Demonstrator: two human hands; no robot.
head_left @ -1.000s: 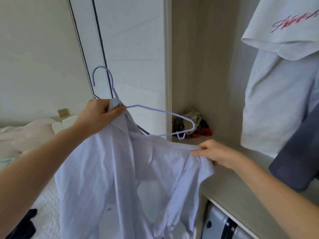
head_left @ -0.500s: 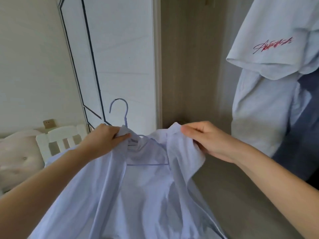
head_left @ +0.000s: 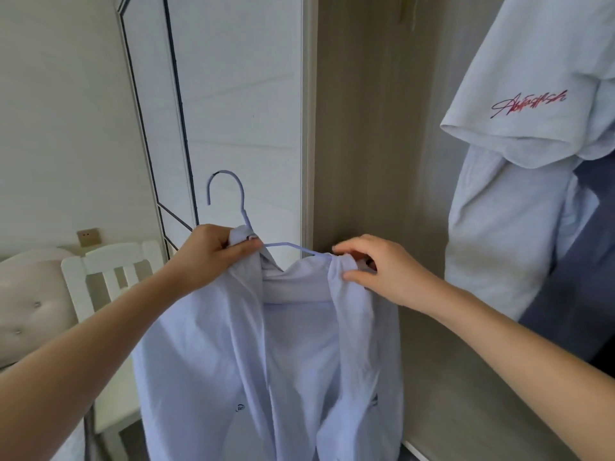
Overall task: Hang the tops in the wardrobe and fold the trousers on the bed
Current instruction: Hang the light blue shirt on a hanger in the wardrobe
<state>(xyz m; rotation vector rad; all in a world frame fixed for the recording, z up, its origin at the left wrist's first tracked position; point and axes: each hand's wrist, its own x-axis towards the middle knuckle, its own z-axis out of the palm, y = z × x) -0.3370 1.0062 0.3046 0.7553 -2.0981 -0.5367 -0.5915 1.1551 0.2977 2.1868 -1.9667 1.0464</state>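
Left hand point(head_left: 213, 252) and right hand point(head_left: 379, 272) pinch the shirt point(head_left: 266, 344) on its hanger point(head_left: 233, 184); T-shirt point(head_left: 532, 54) red script point(head_left: 529, 103) illegible.

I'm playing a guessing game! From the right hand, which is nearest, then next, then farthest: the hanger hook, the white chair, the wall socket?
1. Hanger hook: just up and left of the right hand, above the blue shirt it holds.
2. White chair: far left, past the left hand.
3. Wall socket: farthest left, on the wall behind the chair.
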